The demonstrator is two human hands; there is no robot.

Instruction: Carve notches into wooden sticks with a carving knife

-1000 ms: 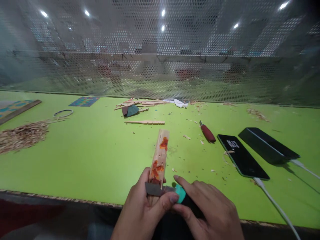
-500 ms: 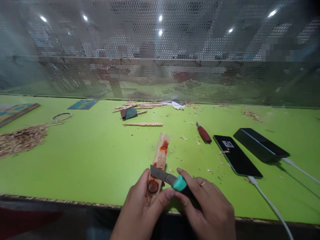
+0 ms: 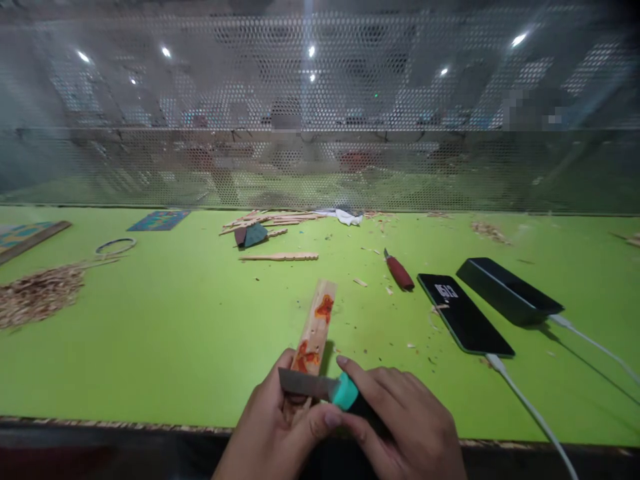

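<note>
My left hand (image 3: 280, 417) is closed around the lower end of a flat wooden piece (image 3: 316, 317) with orange-red stained patches. The piece points away from me over the green table. My right hand (image 3: 400, 417) grips a utility knife (image 3: 307, 385) with a black and teal handle. Its broad blade lies crosswise over the wood, close to my left fingers. My left thumb reaches across to the knife's handle, near my right thumb. Behind the wood lies a slender carved stick (image 3: 280, 257), and a small red-handled carving knife (image 3: 399, 272) rests to the right.
A phone (image 3: 465, 313) and a black box-like device (image 3: 510, 291), both with white cables, lie at right. Wood shavings (image 3: 40, 293) are heaped at left near a ring (image 3: 115, 247). Thin sticks (image 3: 280, 219) and folded sandpaper (image 3: 251, 235) sit before a perforated screen (image 3: 320, 160).
The knife blade has moved down the wood toward me, now covering the dark round spot near its lower end. Both hands still hold the same things. The view has shifted slightly.
</note>
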